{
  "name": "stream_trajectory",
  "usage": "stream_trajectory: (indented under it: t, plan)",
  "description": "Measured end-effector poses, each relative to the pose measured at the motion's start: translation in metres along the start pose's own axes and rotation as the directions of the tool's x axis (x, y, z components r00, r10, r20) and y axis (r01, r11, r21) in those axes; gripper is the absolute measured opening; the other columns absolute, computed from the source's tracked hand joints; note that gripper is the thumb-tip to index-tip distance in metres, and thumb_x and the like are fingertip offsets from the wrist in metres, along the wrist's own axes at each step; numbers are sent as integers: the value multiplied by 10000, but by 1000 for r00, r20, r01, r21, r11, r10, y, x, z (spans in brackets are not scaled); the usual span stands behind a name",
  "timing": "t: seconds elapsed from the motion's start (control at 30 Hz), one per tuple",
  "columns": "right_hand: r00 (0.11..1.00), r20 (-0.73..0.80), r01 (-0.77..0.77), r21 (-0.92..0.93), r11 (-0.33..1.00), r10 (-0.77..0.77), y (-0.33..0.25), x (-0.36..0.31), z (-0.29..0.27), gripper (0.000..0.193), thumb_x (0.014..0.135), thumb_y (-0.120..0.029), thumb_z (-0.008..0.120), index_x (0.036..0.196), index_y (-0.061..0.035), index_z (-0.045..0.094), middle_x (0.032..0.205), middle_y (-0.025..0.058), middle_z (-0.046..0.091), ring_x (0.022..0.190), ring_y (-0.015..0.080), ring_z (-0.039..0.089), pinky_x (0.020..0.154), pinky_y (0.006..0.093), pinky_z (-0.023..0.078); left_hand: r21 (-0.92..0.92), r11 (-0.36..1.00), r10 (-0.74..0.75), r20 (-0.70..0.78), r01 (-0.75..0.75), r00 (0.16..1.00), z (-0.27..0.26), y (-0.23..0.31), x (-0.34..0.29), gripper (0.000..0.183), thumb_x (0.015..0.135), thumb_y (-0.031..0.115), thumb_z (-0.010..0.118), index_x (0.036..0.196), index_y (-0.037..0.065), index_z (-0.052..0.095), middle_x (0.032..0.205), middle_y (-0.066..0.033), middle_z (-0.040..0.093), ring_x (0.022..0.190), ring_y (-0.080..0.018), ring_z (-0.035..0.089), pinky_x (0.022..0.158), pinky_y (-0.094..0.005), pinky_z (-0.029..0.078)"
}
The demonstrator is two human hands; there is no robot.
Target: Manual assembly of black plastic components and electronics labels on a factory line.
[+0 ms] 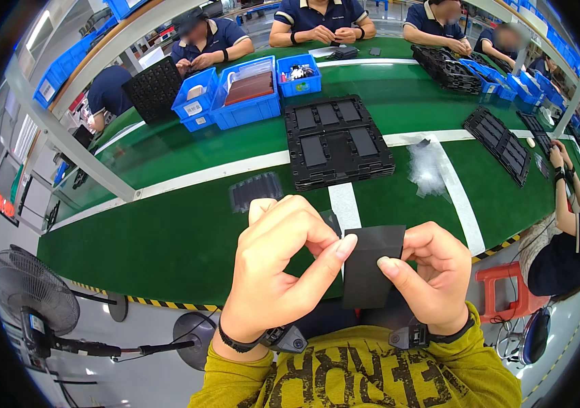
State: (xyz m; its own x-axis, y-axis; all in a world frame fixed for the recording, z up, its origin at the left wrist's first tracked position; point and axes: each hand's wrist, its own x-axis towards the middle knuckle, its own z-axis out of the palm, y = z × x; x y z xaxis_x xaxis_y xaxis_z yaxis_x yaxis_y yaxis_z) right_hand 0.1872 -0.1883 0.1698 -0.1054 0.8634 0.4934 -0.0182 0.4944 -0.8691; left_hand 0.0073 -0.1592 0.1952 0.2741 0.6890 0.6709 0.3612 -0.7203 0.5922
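A flat black rectangular panel (pixel 370 275) is held up in front of my chest, over the near edge of the bench. My right hand (pixel 436 275) grips its right side, thumb on the face and fingers behind. My left hand (pixel 286 255) is closed, thumb and index finger pinched at the panel's upper left edge. A small dark piece (pixel 331 221) shows beside the left fingertips; what it belongs to I cannot tell. Beyond my hands sits a stack of black plastic trays (pixel 341 163), with similar dark panels (pixel 314 151) in the top tray's pockets.
Dark film strips (pixel 256 192) lie left of the trays, crumpled clear film (pixel 427 170) right of them. Blue bins (pixel 247 109) stand behind on the green bench (pixel 167 234). Another black tray (pixel 498 144) lies at right. Co-workers sit opposite and at right. A fan (pixel 33 292) stands at left.
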Motion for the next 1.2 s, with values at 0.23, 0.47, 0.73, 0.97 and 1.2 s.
stream_trajectory:
  t: [0.23, 0.47, 0.73, 0.97, 1.2]
  plan:
    - [1000, -3, 9, -12, 1000, -9, 1, 0, 0, 132, 755, 43, 620, 868, 58, 554, 763, 77, 625, 633, 68, 582, 563, 190, 460, 14, 1000, 8, -8, -8, 1000, 0, -2, 1, 173, 675, 32, 677, 614, 80, 522, 557, 3, 491, 529, -129, 455, 579, -274, 250]
    - [1000, -11, 27, -6, 1000, -27, 0, 1, 0, 133, 751, 36, 627, 863, 54, 559, 743, 74, 619, 623, 62, 577, 553, 184, 453, 5, 1000, 1, -31, -1, 1000, 1, 0, 0, 173, 675, 27, 676, 618, 79, 521, 547, 6, 484, 526, -130, 454, 584, -279, 254]
    - [999, -14, 39, -54, 998, -40, 3, 2, 1, 126, 738, 45, 628, 842, 42, 557, 705, 60, 610, 597, 72, 582, 535, 193, 451, -85, 982, -178, -135, 168, 975, 6, -6, -7, 496, 599, 243, 769, 990, 45, 538, 715, -24, 546, 673, -161, 487, 673, -296, 343]
    - [994, 18, 105, -145, 984, -104, 0, 2, 1, 131, 739, 34, 628, 856, 33, 570, 712, 65, 621, 587, 81, 587, 534, 205, 458, -513, 759, -393, 130, 401, 910, 16, 9, -6, 485, 717, -15, 653, 1139, -30, 413, 735, -48, 601, 731, -89, 542, 684, -195, 405]
    - [998, -36, -41, 32, 999, 42, 3, 3, -5, 154, 755, 43, 616, 898, 48, 557, 762, 72, 621, 638, 73, 580, 563, 201, 466, -382, 896, -175, 163, 226, 971, 14, -12, -16, 144, 745, 103, 663, 851, 29, 600, 676, -32, 592, 638, -136, 532, 714, -278, 373]
